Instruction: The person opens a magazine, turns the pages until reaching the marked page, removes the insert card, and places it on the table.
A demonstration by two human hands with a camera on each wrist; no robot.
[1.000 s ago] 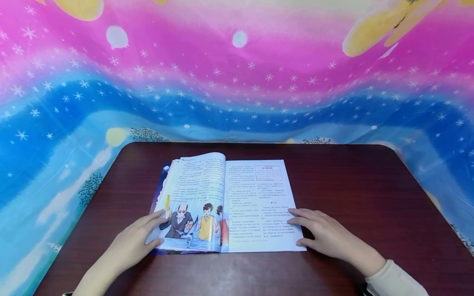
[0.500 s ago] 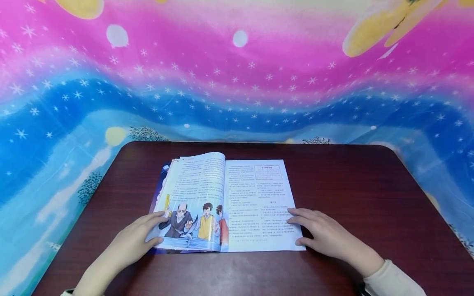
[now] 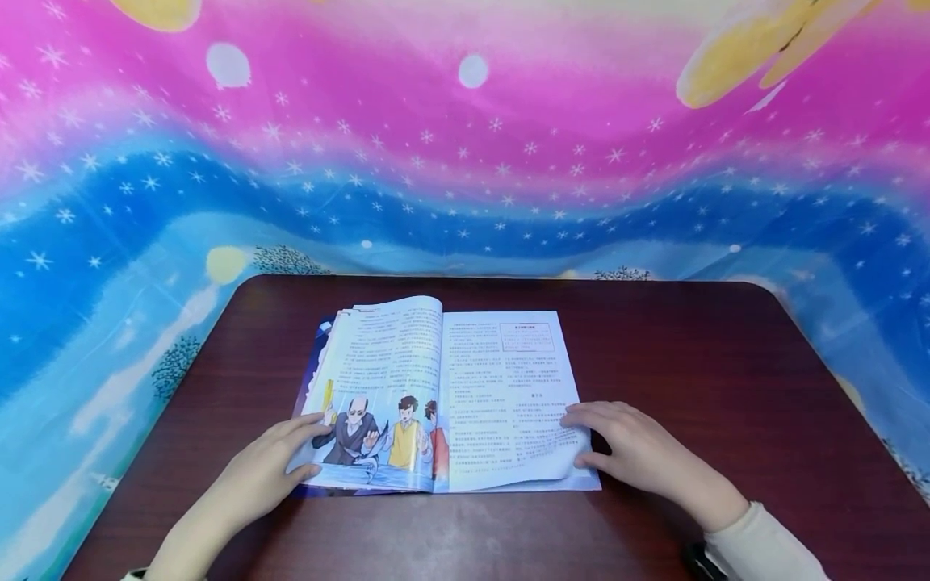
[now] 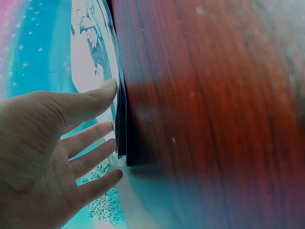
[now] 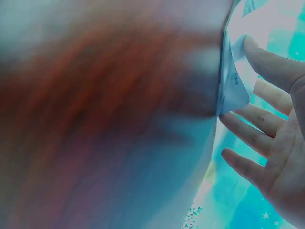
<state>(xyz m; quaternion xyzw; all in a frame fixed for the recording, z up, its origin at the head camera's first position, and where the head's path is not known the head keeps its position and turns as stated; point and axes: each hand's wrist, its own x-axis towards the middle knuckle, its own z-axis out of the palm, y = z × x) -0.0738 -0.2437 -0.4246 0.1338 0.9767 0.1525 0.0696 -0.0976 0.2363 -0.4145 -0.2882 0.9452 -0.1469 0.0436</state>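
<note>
An open magazine (image 3: 465,387) lies flat on a dark red table (image 3: 690,347). Its left page shows cartoon figures and its right page is text. My left hand (image 3: 265,476) rests with straight fingers on the lower left corner of the left page; in the left wrist view the left hand (image 4: 62,143) has its thumb against the page edges (image 4: 121,124). My right hand (image 3: 639,456) lies on the lower right corner of the right page, fingers straight. Its thumb pushes the page corner (image 5: 233,88) up, so the corner curls off the table.
A bright pink and blue cloth (image 3: 465,161) with stars hangs behind the table and drapes down both sides. The table's far edge runs just below it. A pale sleeve (image 3: 763,549) covers my right forearm.
The lower right corner of the right page has curled upward under my right thumb, and the right hand has shifted slightly inward. The left hand has stayed in place.
</note>
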